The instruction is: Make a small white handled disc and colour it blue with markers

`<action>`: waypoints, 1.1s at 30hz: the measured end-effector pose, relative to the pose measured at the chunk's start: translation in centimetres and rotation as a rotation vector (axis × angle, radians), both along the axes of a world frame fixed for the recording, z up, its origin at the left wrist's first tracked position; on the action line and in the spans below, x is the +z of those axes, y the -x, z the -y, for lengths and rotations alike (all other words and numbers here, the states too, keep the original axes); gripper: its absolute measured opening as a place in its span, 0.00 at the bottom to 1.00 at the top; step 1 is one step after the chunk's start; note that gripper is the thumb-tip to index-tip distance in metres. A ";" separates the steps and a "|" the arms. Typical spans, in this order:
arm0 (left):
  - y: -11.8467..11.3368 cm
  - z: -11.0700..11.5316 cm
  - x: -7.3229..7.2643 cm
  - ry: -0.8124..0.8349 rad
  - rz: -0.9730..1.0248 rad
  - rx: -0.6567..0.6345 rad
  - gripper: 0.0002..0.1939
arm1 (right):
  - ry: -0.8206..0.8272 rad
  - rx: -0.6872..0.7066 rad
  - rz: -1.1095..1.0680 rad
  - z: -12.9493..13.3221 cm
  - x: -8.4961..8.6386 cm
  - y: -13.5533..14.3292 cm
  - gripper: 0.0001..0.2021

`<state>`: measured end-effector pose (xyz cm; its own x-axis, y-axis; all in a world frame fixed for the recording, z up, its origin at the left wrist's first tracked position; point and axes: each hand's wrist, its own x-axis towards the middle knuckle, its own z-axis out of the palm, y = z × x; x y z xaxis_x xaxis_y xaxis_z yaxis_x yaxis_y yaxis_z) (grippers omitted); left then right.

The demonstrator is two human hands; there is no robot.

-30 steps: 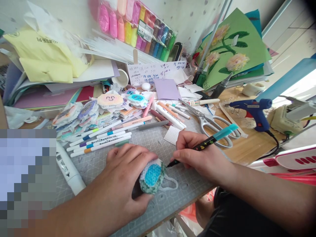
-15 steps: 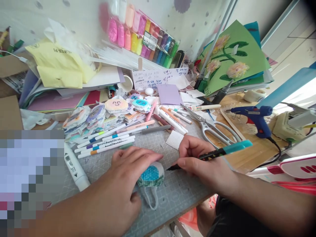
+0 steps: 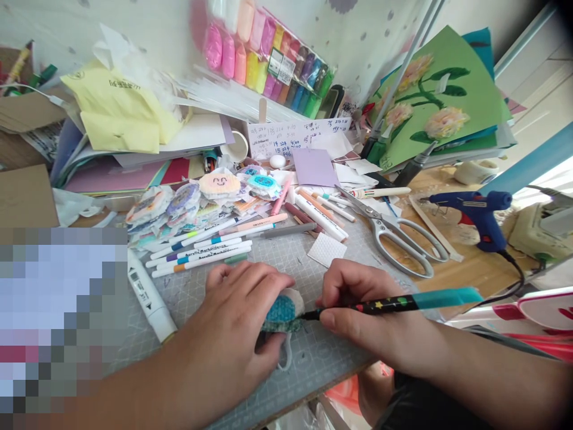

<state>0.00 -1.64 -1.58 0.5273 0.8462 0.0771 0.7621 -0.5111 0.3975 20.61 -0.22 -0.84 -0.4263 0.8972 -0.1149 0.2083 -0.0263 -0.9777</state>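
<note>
My left hand (image 3: 244,310) grips a small rounded, textured piece (image 3: 282,310) between its fingers and thumb. Blue fills the piece's middle, dark green its lower edge, and its upper right is pale. A white loop (image 3: 285,353) hangs below it, partly behind my thumb. In my right hand (image 3: 358,304) is a felt-tip pen (image 3: 389,304) with a black, star-patterned barrel and a teal end. The pen's dark tip touches the green lower right edge of the piece. Both hands are over the grey cutting mat (image 3: 308,376).
Several white markers (image 3: 201,260) and a pile of coloured padded pieces (image 3: 219,185) lie beyond my hands. Scissors (image 3: 394,233) and a blue glue gun (image 3: 478,212) are to the right. A thick white marker (image 3: 150,298) lies at left, beside a blurred-out area.
The pen tip has moved from just right of the piece onto its green edge, and the pen lies flatter. My left thumb has closed in against the piece. The view has shifted slightly.
</note>
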 end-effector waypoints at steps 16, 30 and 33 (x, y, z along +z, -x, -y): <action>-0.1 0.0 -0.1 -0.016 -0.015 -0.014 0.21 | -0.094 -0.053 0.071 -0.1 -0.3 0.1 0.08; -0.1 -0.1 0.0 0.014 -0.013 -0.008 0.20 | -0.083 0.009 0.066 0.0 -0.3 -0.1 0.09; -0.1 -0.2 -0.1 0.013 0.003 -0.008 0.20 | -0.134 -0.076 0.062 -0.1 -0.4 0.0 0.09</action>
<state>0.06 -1.47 -1.66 0.5337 0.8430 0.0677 0.7569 -0.5118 0.4063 20.62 -0.08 -1.23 -0.3523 0.9357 -0.0164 0.2709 0.0852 -0.9588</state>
